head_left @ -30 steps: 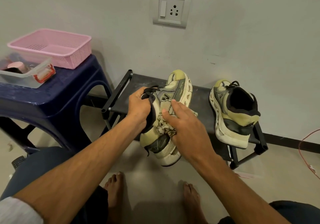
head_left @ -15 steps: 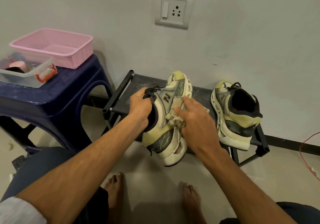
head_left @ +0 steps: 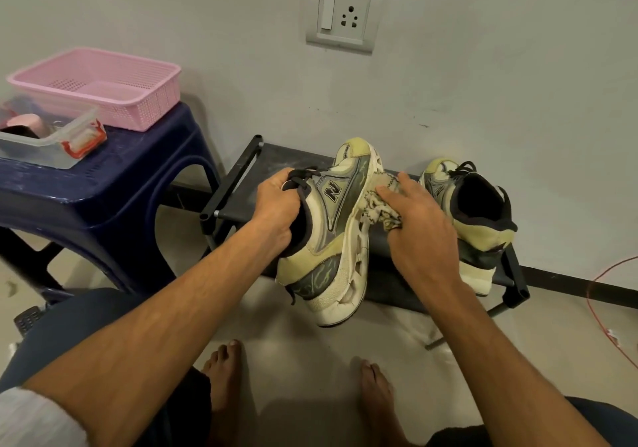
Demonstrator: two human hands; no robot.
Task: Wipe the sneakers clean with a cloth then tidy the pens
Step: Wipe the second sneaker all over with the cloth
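Observation:
My left hand [head_left: 276, 210] grips a worn yellow-and-grey sneaker [head_left: 333, 239] by its black collar, holding it on its side above the floor with the toe pointing away. My right hand [head_left: 419, 229] holds a crumpled off-white cloth [head_left: 378, 206] against the sneaker's white sole edge. The second sneaker [head_left: 480, 225] stands upright on the low black rack [head_left: 248, 163] to the right, partly hidden behind my right hand. No pens can be made out.
A dark blue plastic stool [head_left: 103, 198] stands at the left with a pink basket [head_left: 103, 84] and a clear plastic box [head_left: 51, 143] on it. A wall socket [head_left: 345, 13] is above. A red wire [head_left: 604, 308] lies on the floor at right. My bare feet [head_left: 224, 384] are below.
My right hand has slid with the cloth from the sneaker's side panel out to the right, onto the sole edge. The left hand keeps its grip on the collar.

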